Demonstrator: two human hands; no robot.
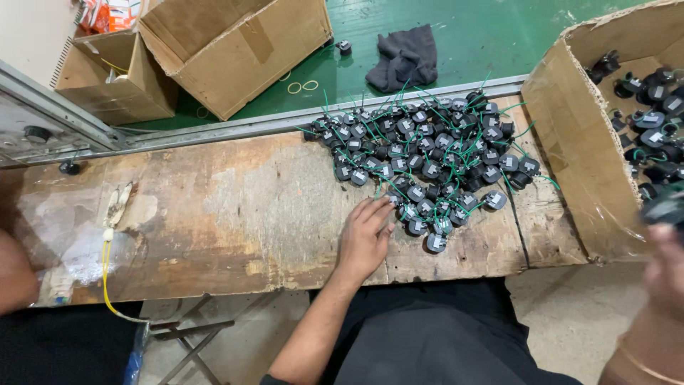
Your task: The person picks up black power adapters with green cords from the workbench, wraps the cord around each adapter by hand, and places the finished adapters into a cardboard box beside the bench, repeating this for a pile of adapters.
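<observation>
Sorting step, by the look: your left hand (367,235) flat, fingers spread, empty, touching near edge of black coil pile (427,160) on worn surface (235,214). Right hand (666,267) blurred beside cardboard box (570,150); grip unclear. Next move needs single coil pinched free of tangled green leads.

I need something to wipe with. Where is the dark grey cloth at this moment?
In the head view the dark grey cloth lies crumpled on the green surface, top centre, beyond the metal rail, just behind the pile of black parts.
</observation>
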